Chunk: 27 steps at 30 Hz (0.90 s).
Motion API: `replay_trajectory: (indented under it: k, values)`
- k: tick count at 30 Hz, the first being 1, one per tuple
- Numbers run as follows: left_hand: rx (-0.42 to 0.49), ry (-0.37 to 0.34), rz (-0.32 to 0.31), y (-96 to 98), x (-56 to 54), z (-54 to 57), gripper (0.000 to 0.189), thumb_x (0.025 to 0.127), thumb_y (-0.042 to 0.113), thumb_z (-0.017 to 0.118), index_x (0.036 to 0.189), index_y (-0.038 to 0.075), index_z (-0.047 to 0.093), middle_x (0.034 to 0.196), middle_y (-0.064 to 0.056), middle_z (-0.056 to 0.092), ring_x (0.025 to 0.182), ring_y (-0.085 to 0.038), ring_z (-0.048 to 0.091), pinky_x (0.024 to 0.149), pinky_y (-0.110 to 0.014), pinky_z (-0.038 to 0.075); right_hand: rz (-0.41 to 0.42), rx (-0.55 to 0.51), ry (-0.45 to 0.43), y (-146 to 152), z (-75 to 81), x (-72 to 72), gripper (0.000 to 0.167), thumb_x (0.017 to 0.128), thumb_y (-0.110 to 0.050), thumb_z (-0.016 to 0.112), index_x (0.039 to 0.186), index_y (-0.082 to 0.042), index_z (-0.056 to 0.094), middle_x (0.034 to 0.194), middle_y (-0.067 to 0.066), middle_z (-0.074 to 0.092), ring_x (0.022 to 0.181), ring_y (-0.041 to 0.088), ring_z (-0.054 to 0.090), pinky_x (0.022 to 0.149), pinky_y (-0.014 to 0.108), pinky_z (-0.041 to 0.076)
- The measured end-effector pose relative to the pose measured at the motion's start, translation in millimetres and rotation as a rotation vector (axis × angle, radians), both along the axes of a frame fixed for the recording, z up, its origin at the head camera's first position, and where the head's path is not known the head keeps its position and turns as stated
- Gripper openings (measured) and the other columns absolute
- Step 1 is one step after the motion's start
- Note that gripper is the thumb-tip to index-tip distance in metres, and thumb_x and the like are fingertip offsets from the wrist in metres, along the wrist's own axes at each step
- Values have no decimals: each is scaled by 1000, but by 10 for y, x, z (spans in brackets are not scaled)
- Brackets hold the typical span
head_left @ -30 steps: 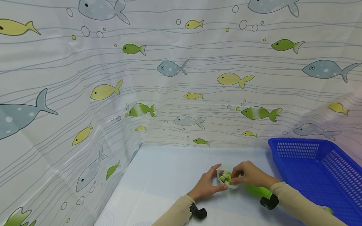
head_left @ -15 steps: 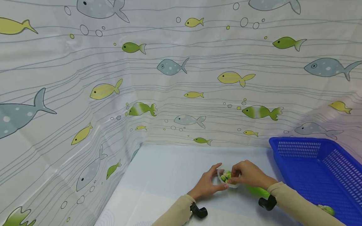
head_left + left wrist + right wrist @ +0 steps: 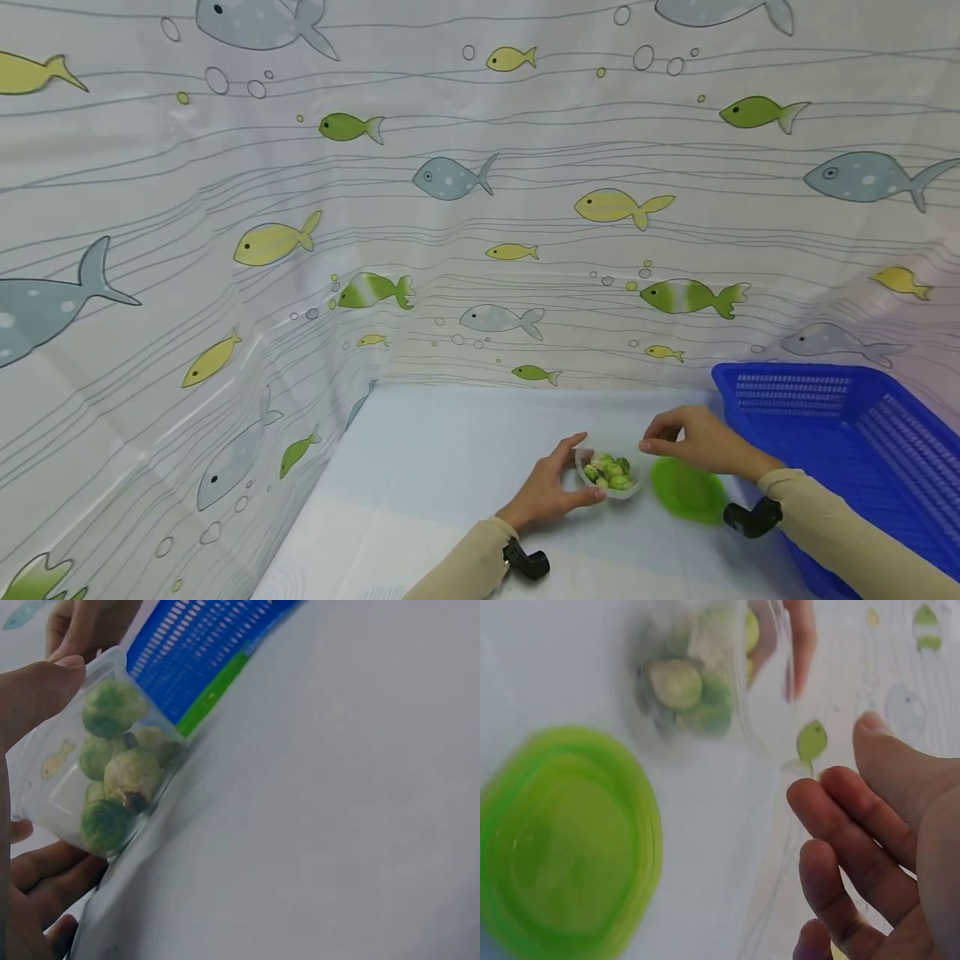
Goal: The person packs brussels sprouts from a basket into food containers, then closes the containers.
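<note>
A clear plastic container (image 3: 628,490) with several Brussels sprouts (image 3: 609,472) inside stands on the white table. My left hand (image 3: 551,493) grips it from the left, thumb at the near side and fingers round the far side. In the left wrist view the sprouts (image 3: 120,772) show through the container's wall, and the thumb lies at the rim. Just right of the container is my right hand (image 3: 693,442), its fingers loosely bent with nothing between them. Below that hand lies a green lid (image 3: 686,492), flat on the table, also plain in the right wrist view.
A large blue plastic basket (image 3: 825,458) with slotted walls occupies the right side, partly hidden by the right sleeve (image 3: 840,517). Behind and to the left, a white sheet printed with fish (image 3: 450,275) borders the table (image 3: 450,433).
My right hand has come out of the container and moved right and slightly up, uncovering the sprouts and more of the green lid. The left hand stays on the container.
</note>
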State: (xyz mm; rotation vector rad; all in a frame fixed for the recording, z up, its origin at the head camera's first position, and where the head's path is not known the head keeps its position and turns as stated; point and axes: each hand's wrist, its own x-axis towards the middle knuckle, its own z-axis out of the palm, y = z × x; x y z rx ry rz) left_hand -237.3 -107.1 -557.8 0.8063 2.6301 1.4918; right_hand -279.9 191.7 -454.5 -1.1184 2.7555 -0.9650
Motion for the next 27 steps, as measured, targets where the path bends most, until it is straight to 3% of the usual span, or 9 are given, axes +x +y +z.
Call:
replay_trajectory:
  k: [9,13,21,27]
  values:
    - [4,8,-6,-9,-12,6,90,94,39,79,167,15,32,152,-4,63,140,-15,59,122,-44,41,-244,53,33,699,233,36,14,98,-35,77,104,-24,82,94,-14,77,83,-4,62,70,25,53]
    - [1,8,-8,-6,-13,-2,91,94,39,79,167,14,32,152,-4,63,139,-14,59,124,-46,39,-310,82,42,1010,273,94,16,97,-36,79,106,-22,82,94,-13,77,84,-6,62,70,25,53]
    - [-2,24,-7,0,-12,-10,90,94,37,80,166,14,32,151,-4,64,138,-14,60,124,-48,39,-387,156,52,1488,269,207,34,90,-40,86,110,-13,82,99,-5,80,81,-10,59,68,24,51]
    - [0,31,-7,-1,-22,-21,89,94,36,80,166,13,32,151,-5,64,137,-15,61,122,-46,41,-361,226,1,1730,200,282,42,85,-35,90,114,-6,80,103,4,80,79,-9,58,67,23,51]
